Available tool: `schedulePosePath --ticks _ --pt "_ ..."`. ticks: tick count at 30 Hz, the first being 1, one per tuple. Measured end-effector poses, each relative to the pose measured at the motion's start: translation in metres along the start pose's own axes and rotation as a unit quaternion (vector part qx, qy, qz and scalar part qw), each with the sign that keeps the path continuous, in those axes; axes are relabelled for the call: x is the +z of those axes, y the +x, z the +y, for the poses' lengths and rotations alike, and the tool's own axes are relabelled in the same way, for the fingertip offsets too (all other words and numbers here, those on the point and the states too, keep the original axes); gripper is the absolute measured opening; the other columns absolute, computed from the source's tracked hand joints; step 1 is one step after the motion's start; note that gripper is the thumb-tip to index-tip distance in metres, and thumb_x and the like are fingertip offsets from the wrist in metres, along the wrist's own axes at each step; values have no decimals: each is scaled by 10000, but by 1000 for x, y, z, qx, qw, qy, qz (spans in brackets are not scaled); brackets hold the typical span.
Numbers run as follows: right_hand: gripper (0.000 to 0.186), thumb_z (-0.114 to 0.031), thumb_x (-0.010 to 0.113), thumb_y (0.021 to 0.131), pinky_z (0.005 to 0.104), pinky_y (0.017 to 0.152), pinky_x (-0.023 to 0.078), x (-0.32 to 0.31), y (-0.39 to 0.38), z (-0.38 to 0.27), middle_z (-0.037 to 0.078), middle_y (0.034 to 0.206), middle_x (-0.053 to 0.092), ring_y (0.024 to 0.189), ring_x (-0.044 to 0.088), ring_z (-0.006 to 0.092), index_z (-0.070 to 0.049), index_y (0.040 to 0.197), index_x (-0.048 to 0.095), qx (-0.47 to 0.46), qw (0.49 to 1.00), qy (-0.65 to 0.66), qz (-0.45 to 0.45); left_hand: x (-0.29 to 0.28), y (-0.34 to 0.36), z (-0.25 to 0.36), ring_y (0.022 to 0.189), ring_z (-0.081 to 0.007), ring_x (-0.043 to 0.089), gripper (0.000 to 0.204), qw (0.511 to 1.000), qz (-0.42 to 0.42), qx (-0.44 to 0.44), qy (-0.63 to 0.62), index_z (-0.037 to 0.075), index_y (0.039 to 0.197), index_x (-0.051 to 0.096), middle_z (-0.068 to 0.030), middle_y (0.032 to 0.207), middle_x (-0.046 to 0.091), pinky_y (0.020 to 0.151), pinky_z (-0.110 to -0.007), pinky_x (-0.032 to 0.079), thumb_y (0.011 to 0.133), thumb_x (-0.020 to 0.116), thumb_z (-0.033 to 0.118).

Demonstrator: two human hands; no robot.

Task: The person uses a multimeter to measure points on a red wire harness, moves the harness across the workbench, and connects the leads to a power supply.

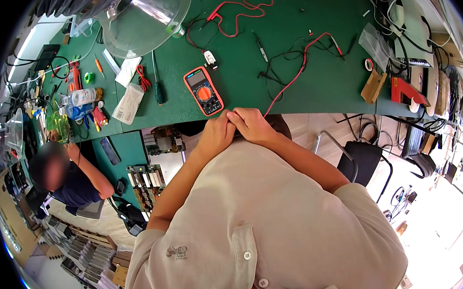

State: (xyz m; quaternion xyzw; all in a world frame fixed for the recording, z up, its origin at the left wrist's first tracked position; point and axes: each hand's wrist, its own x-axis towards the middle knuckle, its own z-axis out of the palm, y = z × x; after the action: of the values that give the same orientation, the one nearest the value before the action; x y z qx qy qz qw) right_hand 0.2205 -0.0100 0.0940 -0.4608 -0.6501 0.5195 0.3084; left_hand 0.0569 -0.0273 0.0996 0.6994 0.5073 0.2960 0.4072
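Left hand (218, 135) touched right hand (253, 125) by the smooth bench edge (321, 109), grips impossible to tell; boxy meter (204, 92) lay toward ten o'clock, open room toward two.

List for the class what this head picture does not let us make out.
All in the head view:
Anything between the left hand and right hand: hidden by their curled fingers.
Lower end of the red lead: lost at the edge of the green bench.
Display detail on the orange multimeter: too small.
Top of the clear dome: cut off by the upper edge.
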Motion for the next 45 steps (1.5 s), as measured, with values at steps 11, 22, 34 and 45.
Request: schedulePosePath --ticks 11,22,34,45 --pt "326 -183 586 980 425 553 410 -4 -4 -2 191 658 534 583 510 363 19 740 497 -60 998 -26 18 -1 0 8 584 -459 565 123 999 10 -24 -32 -9 809 510 -251 642 534 514 -473 447 896 486 74" --pt "304 -212 451 1060 311 574 508 -41 16 30 104 637 627 589 646 171 25 901 555 88 985 50 143 -8 -54 -73 562 -322 638 264 969 -18 -242 -44 -5 842 565 -153 608 595 565 -406 498 946 399 173" --pt "235 -242 520 1005 528 702 487 44 51 100 242 867 638 831 629 440 -8 1000 500 -2 967 -239 -87 -36 -14 -177 750 -369 661 658 955 129 -267 30 -43 1321 497 -180 903 662 699 -433 532 826 741 315" --pt "209 -220 544 989 492 789 518 63 65 110 200 924 662 930 626 391 -12 983 530 -25 935 -332 -120 2 -36 -167 942 -371 574 1005 975 72 -160 135 -7 1475 340 -159 990 634 872 -452 482 642 851 225"
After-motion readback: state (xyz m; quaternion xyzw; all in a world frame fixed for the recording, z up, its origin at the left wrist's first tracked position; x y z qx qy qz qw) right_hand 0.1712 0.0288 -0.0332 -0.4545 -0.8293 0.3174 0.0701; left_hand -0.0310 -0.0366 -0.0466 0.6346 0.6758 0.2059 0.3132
